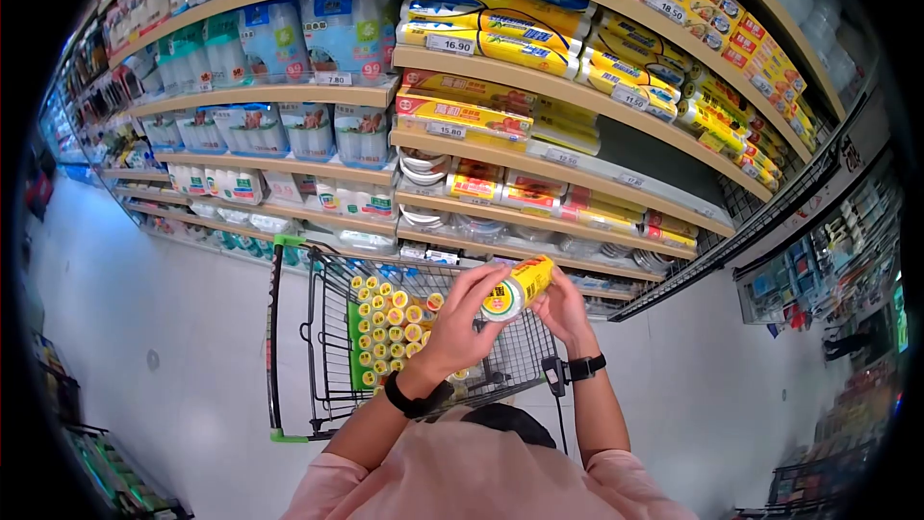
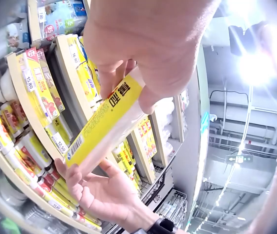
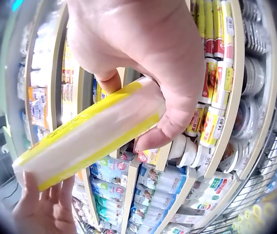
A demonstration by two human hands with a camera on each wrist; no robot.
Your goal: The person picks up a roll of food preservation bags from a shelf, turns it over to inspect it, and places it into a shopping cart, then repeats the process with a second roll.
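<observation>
Both hands hold a yellow-and-white wrapped roll (image 1: 527, 281) in front of the body, above a shopping cart. It is tilted, with its pale round end facing the person in the head view. My left hand (image 1: 454, 325) grips the near end, thumb and fingers on opposite sides of it in the left wrist view. At the other end, my right hand (image 1: 566, 310) curls round the roll, thumb on one side and fingers on the other in the right wrist view (image 3: 143, 58). Dark printed characters and a barcode show on the yellow wrapper (image 2: 110, 108) in the left wrist view.
The shopping cart (image 1: 520, 358) stands against the shelf front and carries many cylinders with yellow round ends (image 1: 395, 316). Shelves (image 1: 539, 67) ahead hold yellow rolls, boxes and price tags. Packs of paper cups (image 1: 337, 34) fill the left shelves. Pale floor (image 1: 693, 376) lies on both sides.
</observation>
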